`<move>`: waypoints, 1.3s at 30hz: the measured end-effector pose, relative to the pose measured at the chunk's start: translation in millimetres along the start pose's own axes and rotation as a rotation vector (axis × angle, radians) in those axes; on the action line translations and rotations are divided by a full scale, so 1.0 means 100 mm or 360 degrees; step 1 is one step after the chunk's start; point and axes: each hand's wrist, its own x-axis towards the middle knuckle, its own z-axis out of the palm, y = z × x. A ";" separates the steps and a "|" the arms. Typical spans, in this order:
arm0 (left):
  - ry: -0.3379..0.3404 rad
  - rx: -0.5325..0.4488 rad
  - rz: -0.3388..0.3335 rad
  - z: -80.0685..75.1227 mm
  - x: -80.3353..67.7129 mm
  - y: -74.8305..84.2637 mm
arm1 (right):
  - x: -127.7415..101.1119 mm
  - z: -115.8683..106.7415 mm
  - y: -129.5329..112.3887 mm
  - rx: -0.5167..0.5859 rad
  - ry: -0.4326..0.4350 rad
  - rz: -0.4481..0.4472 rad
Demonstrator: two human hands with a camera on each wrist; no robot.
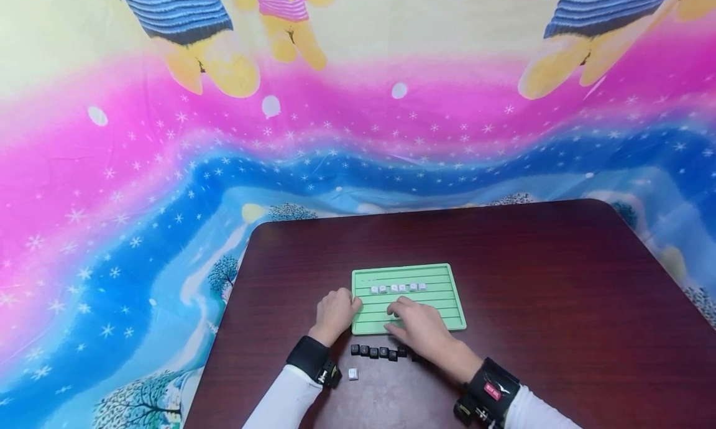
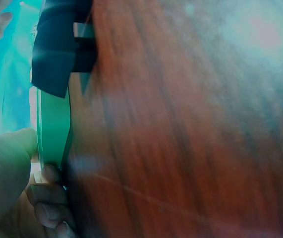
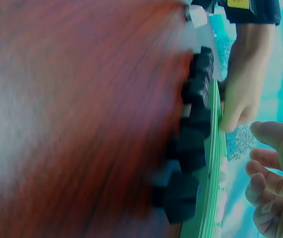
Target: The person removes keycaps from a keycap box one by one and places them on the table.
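1. Green tray (image 1: 442, 273) lies flat on the desk (image 1: 559, 280), long axis left-right, just ahead of both hands.
2. Left hand (image 1: 334, 314) grips the tray's left edge, fingers curled round it.
3. Right hand (image 1: 421, 325) rests over the tray's near part, fingers loosely bent; holding anything: cannot tell.
4. White keys (image 1: 398, 287) sit in a row on the tray, beyond the right hand.
5. Black keys (image 1: 377, 352) line up on the desk just behind the tray, nearer the right hand; one white key (image 1: 353, 373) lies apart by the left wrist.

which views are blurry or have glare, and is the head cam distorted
Head view: sharp, edges bowed by a wide lens, green tray clear. Left wrist view: table smeared, pale glare top right. Right wrist view: dark keycaps and wood soft and blurred.
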 end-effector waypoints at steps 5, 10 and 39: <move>0.0018 -0.0023 0.0017 -0.01 -0.01 0.00 | 0.03 -0.01 0.09 -0.0033 -0.0012 0.0068; 0.0024 -0.0012 0.0025 -0.01 0.00 0.00 | 0.06 -0.04 0.16 -0.0037 -0.0051 0.0165; -0.0025 -0.0020 0.0006 -0.03 -0.01 0.01 | 0.17 -0.18 0.53 -0.0025 -0.0094 0.0388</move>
